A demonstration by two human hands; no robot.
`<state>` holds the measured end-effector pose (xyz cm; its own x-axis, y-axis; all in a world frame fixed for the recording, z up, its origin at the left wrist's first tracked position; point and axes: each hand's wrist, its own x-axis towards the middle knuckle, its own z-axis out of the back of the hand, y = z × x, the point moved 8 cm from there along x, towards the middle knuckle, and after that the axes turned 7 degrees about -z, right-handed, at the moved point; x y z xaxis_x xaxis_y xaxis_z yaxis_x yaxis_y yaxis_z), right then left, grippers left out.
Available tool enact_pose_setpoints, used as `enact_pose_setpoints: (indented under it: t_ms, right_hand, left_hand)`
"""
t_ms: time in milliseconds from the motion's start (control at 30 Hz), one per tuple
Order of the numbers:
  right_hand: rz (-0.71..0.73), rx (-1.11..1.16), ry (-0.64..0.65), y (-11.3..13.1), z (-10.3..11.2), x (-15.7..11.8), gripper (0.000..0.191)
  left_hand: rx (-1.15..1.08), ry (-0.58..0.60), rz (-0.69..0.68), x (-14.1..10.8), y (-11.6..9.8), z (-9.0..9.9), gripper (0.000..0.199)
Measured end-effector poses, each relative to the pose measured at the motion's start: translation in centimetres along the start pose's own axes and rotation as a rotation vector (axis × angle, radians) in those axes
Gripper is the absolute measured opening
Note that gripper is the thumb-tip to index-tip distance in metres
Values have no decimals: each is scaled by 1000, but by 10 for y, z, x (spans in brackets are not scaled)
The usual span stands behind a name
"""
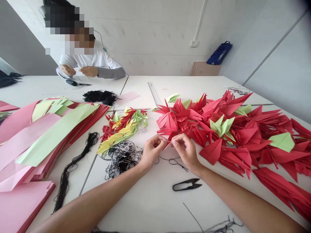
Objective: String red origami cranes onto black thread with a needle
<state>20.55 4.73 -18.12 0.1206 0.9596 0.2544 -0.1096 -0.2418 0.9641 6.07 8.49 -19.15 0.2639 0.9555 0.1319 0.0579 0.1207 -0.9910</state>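
My left hand (153,150) and my right hand (186,152) meet above the white table (136,197), fingertips pinched close together. A thin black thread (176,160) runs below them, and it appears to pass between the fingertips. Just beyond them lies the near edge of a large heap of folded red paper cranes (233,136), with a few green ones among them. One red point reaches my fingertips. Black thread snips (187,184) lie on the table to the right of my hands. A black thread tangle (122,160) sits to their left.
Stacks of pink, red and green paper (36,142) fill the left side. Nearby lie black thread (73,165) and mixed paper cranes (123,127). Across the table, a co-worker's hands (77,70) work near scissors (73,83). A metal ruler (154,93) lies beyond the cranes.
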Motion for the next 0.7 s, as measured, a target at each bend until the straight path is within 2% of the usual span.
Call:
enact_pose_setpoints:
  t_ms: [167, 300, 433, 567, 700]
  right_hand:
    - [-31, -86, 24, -3, -3, 2, 20]
    - [-17, 26, -33, -2, 2, -1, 16]
    - [6, 62, -5, -1, -1, -3, 13]
    - [-2, -77, 6, 0, -3, 1, 15]
    - [51, -234, -10, 8, -3, 3, 16]
  left_hand:
    - [-6, -6, -6, 0, 0, 1, 27]
    - [-24, -25, -1, 0, 0, 2, 28]
    - [-23, 12, -3, 0, 0, -1, 29]
    - [-16, 26, -18, 0, -2, -1, 30]
    - [-22, 11, -11, -1, -2, 0, 28]
